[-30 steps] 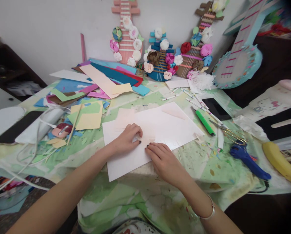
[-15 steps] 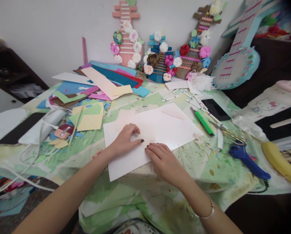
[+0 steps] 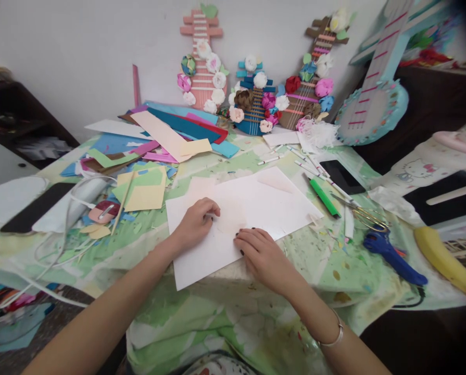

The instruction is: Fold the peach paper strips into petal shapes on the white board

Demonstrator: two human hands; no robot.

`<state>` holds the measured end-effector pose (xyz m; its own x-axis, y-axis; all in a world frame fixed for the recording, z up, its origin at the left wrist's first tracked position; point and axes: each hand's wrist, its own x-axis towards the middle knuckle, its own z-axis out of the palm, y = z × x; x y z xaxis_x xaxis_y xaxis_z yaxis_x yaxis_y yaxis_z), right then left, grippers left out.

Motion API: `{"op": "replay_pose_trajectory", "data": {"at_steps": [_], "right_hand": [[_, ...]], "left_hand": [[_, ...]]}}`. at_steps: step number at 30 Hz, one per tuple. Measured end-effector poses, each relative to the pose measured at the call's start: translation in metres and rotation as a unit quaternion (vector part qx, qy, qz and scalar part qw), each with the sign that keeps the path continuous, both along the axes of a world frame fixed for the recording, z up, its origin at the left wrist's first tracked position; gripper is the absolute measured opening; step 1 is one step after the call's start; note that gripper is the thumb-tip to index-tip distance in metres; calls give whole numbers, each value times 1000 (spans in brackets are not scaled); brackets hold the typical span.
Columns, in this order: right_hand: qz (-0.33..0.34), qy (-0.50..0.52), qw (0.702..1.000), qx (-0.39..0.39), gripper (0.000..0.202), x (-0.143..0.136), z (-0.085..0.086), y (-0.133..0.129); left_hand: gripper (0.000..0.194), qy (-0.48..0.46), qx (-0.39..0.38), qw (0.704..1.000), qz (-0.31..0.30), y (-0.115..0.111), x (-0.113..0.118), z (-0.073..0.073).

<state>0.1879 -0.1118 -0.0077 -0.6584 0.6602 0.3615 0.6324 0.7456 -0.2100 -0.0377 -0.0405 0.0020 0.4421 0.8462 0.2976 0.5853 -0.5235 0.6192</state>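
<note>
A large white sheet [image 3: 201,265] lies at a slant on the table before me. On it rests a thin pale pink piece of paper [image 3: 233,214], its edges faint against the white. My left hand [image 3: 199,221] is at this piece's left side, fingers curled in and thumb close to them; what is pinched there, if anything, I cannot make out. At its lower right, my right hand [image 3: 262,255] rests with fingers stretched out on the paper and thumb apart below. Another pale pink strip [image 3: 275,182] lies near the sheet's far corner.
Coloured paper scraps [image 3: 162,135] pile up at the back left. To the right are a green cutter [image 3: 324,198], scissors [image 3: 369,216], a blue glue gun [image 3: 394,258], a banana [image 3: 445,260] and a phone [image 3: 342,176]. Flower-decorated paper instruments [image 3: 254,101] lean on the wall.
My left hand has drawn its thumb in from outstretched to beside the curled fingers. My right hand stays in nearly the same place, its thumb now lower. The view has shifted slightly.
</note>
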Motion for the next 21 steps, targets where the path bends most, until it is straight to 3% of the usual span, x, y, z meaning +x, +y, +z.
{"op": "replay_pose_trajectory", "data": {"at_steps": [3,5,8,10,14,16,19,21], "right_hand": [[-29,5,999,14,18,13,6,11],[-59,-19,998,13,16,24,10,22],[-81,-65,995,12,19,38,15,41],[-107,-66,992,29,23,40,15,49],[-85,14,995,54,24,26,14,46],[-35,43,998,37,24,15,13,36],[-5,48,999,2,25,5,10,23],[-14,55,998,-3,24,3,7,20]], "left_hand": [[20,107,69,990,-66,-13,-3,3],[27,178,84,975,-101,-23,-1,6],[46,246,82,963,-79,-41,10,8],[51,272,82,958,-29,-52,24,9],[60,256,86,963,22,-68,51,9],[49,233,74,970,17,-71,55,11],[29,193,71,979,-4,-65,43,12],[27,189,84,978,-1,-57,27,11]]}}
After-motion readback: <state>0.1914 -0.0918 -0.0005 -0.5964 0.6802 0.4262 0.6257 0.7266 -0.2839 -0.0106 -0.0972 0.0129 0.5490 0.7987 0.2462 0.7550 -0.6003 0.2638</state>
